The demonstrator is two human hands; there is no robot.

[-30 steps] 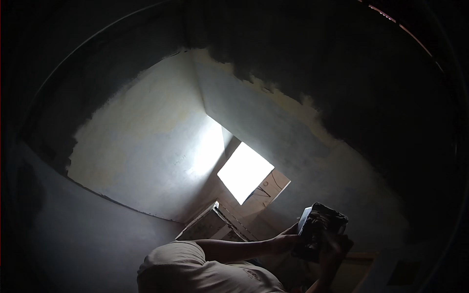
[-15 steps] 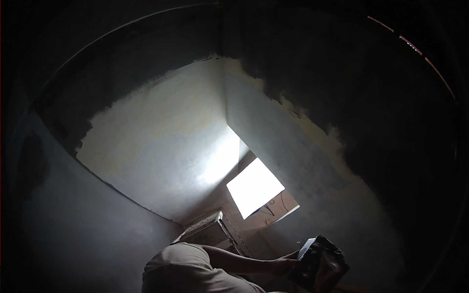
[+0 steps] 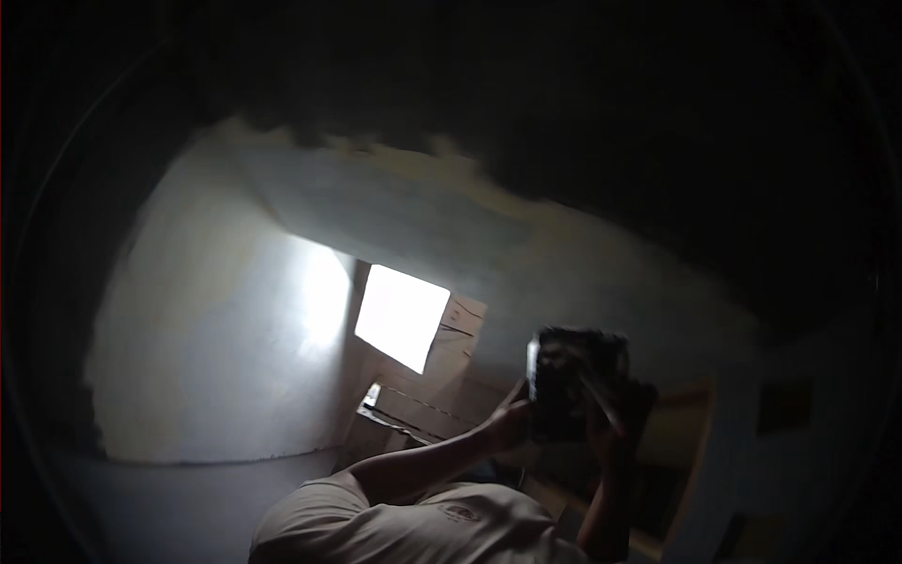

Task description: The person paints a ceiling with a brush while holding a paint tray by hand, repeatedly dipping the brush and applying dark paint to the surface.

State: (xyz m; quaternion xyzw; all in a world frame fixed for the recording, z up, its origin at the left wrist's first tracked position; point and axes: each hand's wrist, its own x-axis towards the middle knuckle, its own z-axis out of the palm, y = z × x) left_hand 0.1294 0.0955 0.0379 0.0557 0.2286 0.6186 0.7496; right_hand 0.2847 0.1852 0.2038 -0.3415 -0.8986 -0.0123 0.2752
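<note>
Holds a dark, square-sided container (image 3: 560,395) in the bare left hand (image 3: 510,423).
Grips a thin, pale stick (image 3: 599,399) in the bare right hand (image 3: 617,442).

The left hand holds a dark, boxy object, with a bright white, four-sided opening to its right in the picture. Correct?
Not quite: the head view shows the bright white, four-sided opening to the left of the dark, boxy object, which the left hand does hold.
</note>
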